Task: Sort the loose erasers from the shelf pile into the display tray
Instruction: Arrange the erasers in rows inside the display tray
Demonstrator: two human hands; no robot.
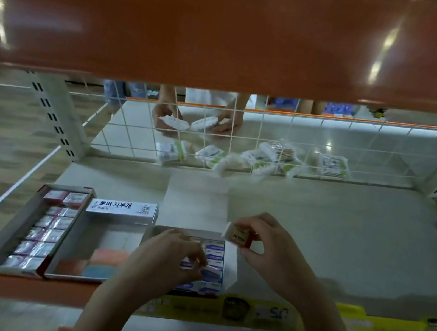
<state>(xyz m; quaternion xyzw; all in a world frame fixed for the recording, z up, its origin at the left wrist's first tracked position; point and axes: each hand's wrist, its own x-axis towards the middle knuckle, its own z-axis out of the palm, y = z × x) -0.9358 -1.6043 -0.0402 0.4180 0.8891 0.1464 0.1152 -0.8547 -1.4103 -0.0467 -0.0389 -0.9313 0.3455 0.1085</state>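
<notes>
From the head view, the right hand (265, 244) pinches a tan-sleeved eraser (237, 235) just above the display tray (232, 257). The left hand (181, 257) pinches a blue eraser (186, 264) inside that tray. Seating it flat, label up, in line would suit. Open shelf (344, 232) lies right of the tray.

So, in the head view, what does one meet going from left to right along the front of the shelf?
Tray of red erasers → nearly empty tray → left hand over the tray of blue erasers → right hand holding an eraser.
</notes>
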